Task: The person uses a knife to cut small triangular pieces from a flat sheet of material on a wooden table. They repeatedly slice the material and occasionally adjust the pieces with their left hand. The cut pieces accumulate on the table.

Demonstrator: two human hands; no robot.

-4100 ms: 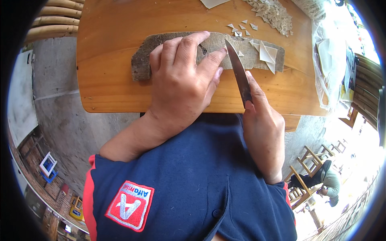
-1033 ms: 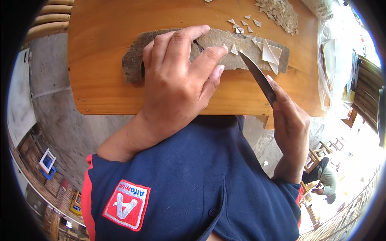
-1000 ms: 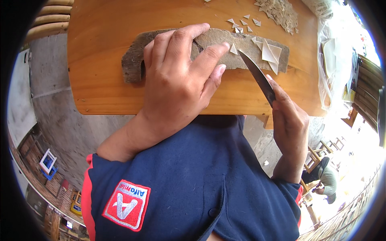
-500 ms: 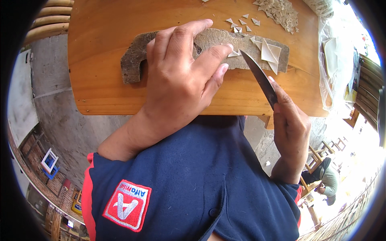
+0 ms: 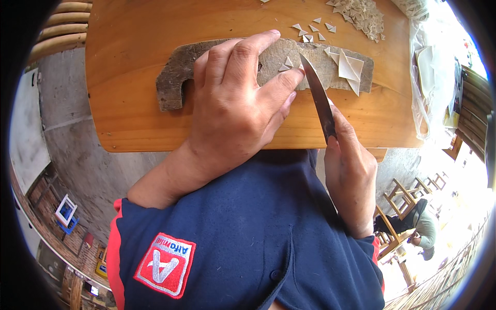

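A worn wooden cutting board [image 5: 173,70], curved with a hooked left end, lies on the table. My left hand [image 5: 235,103] rests over it, fingers spread and the index fingertip close to the knife tip; whether a piece lies under that fingertip is hidden. Two small cream triangles [image 5: 288,62] sit on the board beside this finger. My right hand [image 5: 354,170] grips a knife [image 5: 320,101], its dark blade slanting up to the left with the tip over the board. Larger folded cream sheet pieces [image 5: 350,67] lie at the board's right end.
Behind the board, several cut triangles [image 5: 308,38] are scattered on the wooden table [image 5: 139,126]. A heap of small cream pieces [image 5: 364,18] is at the far right, beside a clear plastic bag [image 5: 421,88]. Another person [image 5: 424,227] is at lower right near wooden frames.
My right hand has moved left with the knife, its tip shifting left along the board. Small triangles now show left of my left index fingertip. The left hand has shifted slightly right.
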